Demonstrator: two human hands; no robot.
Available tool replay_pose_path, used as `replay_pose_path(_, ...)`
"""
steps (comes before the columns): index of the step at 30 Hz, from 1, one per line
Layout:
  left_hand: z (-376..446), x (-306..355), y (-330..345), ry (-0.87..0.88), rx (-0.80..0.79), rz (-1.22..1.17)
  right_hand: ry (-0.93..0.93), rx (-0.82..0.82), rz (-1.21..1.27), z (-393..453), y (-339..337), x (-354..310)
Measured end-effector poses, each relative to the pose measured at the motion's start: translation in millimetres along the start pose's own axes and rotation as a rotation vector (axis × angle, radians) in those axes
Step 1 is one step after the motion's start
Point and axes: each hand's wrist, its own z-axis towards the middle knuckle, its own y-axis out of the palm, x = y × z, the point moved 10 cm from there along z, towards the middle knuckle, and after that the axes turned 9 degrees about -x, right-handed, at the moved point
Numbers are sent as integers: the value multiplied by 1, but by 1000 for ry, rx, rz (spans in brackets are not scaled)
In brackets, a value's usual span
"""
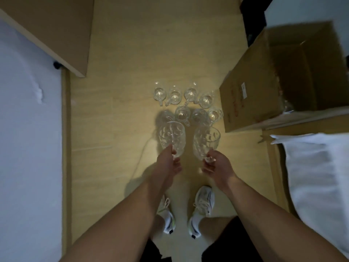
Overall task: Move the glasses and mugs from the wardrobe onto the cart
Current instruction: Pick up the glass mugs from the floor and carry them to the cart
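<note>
I look straight down at a wooden floor (132, 72). My left hand (169, 163) grips the base of a clear patterned glass (171, 138), held above the floor. My right hand (217, 167) grips a second clear patterned glass (205, 142) the same way. Both glasses point away from me. Beyond them several clear glass mugs (188, 103) with handles stand on the floor in two rows. No wardrobe or cart is recognisable in view.
An open cardboard box (283, 82) stands at the right, close to the mugs. White bedding (317, 176) lies at the lower right. A white surface (28, 148) fills the left, with a brown board (56, 25) at the upper left. My feet in white shoes (202, 205) stand below the hands.
</note>
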Motion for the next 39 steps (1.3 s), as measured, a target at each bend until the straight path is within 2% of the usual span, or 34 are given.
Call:
replay_pose_path(5, -142, 82, 14, 104, -72, -8, -48, -32, -32, -123, 55, -82)
replay_pose_path(11, -286, 215, 29, 260, -201, 80, -235, -147, -124, -239, 148, -199)
replay_pose_path(17, -401, 331, 0, 500, -106, 33, -417, -265, -251, -325, 242, -301)
replay_pose_path(23, -499, 400, -36, 714, -10, -36, -502, -410, -409, -388, 332, -368)
replay_pose_path(31, -583, 398, -84, 877, 158, -294, -574, -681, -606, -443, 415, -391)
replay_pose_path(35, -614, 364, -116, 921, 273, -427, -608, -823, -709, -467, 452, -378)
replay_pose_path(39, -642, 301, -150, 926, 400, -562, -547, -924, -808, -485, 481, -336)
